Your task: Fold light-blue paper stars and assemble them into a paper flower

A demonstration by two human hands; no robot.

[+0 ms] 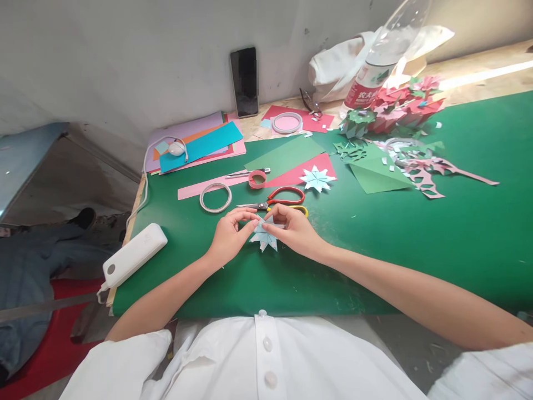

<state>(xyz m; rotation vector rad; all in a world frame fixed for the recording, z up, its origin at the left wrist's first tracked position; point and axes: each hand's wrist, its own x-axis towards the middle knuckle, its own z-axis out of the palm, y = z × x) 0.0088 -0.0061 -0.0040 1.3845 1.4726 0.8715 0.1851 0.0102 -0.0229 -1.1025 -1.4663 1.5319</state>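
Note:
A light blue paper star (265, 238) with pointed tips is held just above the green table top. My left hand (234, 229) pinches its upper left edge between thumb and fingers. On the other side, my right hand (295, 229) grips the upper right part, its fingers covering some of the points. Right behind the hands lie scissors (287, 195) with one red and one yellow handle loop, the yellow one partly hidden by my right hand. A second light blue paper star (317, 179) rests farther back on the table.
Tape rolls (215, 198), a red ring (257, 179) and a cutter knife (247, 173) lie behind the hands. Coloured paper sheets (200, 147) are stacked back left. A white power bank (135, 255) sits at the left edge. Paper flowers (403, 108), cut scraps and a bottle (370, 83) stand back right.

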